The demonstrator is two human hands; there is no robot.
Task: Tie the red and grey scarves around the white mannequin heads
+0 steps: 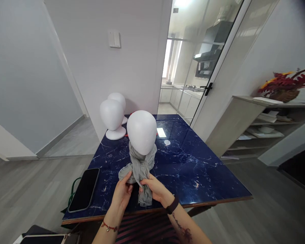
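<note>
A white foam mannequin head (141,131) stands on the dark blue marble table (198,169), with a grey scarf (139,166) wrapped round its neck. The scarf's ends hang down in front toward the table's near edge. My left hand (122,193) pinches the scarf's left part just below the knot. My right hand (155,189), with a black band on the wrist, grips the hanging end on the right. Both hands are closed on the fabric.
Two more white mannequin heads (112,117) stand at the table's far left. A black phone (84,189) lies at the near left edge. A glass door (208,67) to a kitchen is behind, and open shelves (264,128) with a flower basket stand at right.
</note>
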